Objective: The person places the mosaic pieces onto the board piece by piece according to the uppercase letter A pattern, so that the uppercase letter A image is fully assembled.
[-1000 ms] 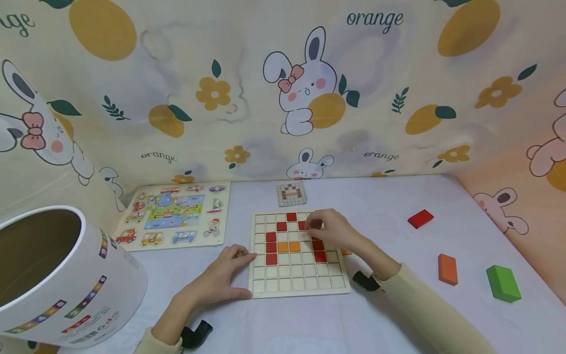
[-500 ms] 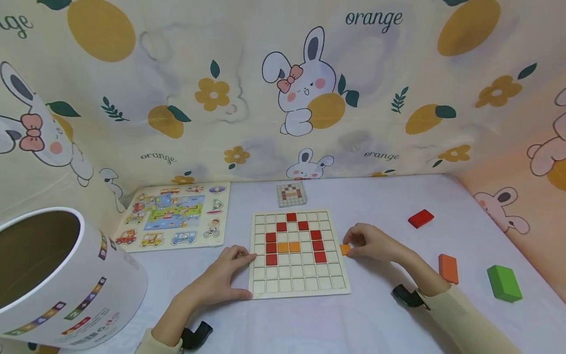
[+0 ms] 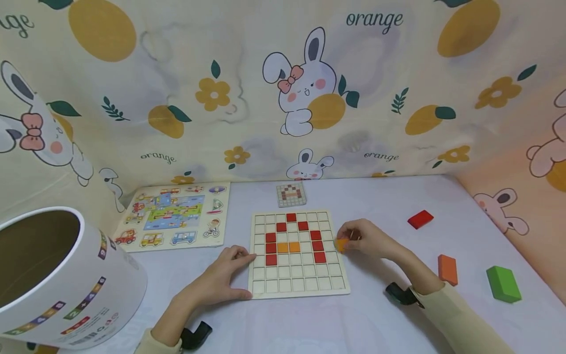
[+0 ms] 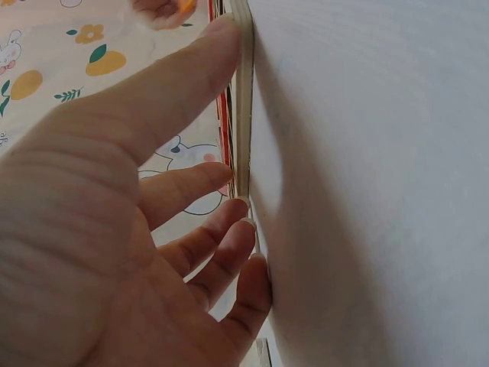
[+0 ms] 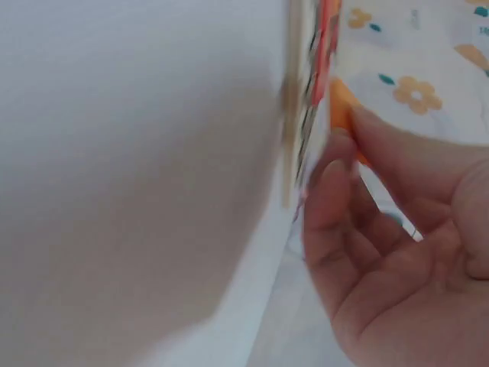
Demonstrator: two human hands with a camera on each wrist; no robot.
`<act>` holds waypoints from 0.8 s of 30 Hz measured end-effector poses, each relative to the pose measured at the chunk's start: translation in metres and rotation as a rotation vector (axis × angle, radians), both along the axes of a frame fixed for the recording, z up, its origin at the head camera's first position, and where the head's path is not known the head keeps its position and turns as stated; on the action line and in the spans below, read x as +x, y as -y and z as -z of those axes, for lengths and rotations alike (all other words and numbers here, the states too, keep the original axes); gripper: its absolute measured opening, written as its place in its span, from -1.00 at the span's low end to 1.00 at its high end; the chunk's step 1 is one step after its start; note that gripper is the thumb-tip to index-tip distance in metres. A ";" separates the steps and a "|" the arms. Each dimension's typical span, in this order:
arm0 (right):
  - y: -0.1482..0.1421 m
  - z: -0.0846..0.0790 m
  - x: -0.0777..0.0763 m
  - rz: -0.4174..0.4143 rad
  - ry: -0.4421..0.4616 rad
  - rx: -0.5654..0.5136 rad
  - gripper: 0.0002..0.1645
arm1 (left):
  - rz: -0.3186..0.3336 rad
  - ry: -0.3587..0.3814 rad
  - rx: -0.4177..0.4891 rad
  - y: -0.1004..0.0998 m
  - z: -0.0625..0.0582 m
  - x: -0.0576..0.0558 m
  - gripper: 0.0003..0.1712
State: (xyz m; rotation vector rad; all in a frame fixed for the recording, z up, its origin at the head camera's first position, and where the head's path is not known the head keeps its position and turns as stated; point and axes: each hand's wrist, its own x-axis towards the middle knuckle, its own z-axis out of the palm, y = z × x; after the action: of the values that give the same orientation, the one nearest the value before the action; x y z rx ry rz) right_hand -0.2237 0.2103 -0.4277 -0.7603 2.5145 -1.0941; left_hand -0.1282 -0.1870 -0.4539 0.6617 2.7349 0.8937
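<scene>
A pale wooden grid board (image 3: pixel 285 285) lies mid-table, with red tiles (image 3: pixel 271 248) set in an arch and two orange tiles (image 3: pixel 294 247) side by side within it. My right hand (image 3: pixel 369 241) pinches another orange square tile (image 3: pixel 340 245) between thumb and fingers, right at the board's right edge. In the right wrist view this tile (image 5: pixel 343 107) is tilted, its lower part covered by the fingertips. My left hand (image 3: pixel 216 280) rests against the board's left edge, thumb and fingers spread; the left wrist view shows the fingertips along the board's side (image 4: pixel 243 99).
A small pattern card (image 3: pixel 291 194) lies behind the board. A vehicle picture puzzle (image 3: pixel 216 196) sits back left, a large white tub (image 3: pixel 110 295) front left. To the right are a red block (image 3: pixel 420 219), an orange block (image 3: pixel 448 269) and a green block (image 3: pixel 504 283).
My right hand has moved from over the board to its right side, taken the loose orange tile there and brought it slightly left and up to the edge. The left hand stays still.
</scene>
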 end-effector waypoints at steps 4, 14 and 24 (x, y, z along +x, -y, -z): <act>0.023 -0.006 -0.004 -0.008 0.024 -0.082 -0.78 | -0.002 -0.014 -0.004 0.001 0.000 0.001 0.01; 0.078 0.000 -0.007 -0.010 -0.050 -0.003 -0.94 | -0.003 -0.010 -0.010 0.000 0.000 0.000 0.01; 0.084 0.001 -0.001 0.031 -0.163 0.176 -0.99 | 0.006 -0.027 -0.002 0.000 0.001 0.001 0.00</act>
State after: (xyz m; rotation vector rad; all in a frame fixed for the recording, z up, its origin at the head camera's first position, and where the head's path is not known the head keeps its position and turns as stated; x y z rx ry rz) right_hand -0.2251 0.1262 -0.4290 -0.7919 2.7227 -0.8364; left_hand -0.1274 -0.1869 -0.4553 0.6866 2.7553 0.8866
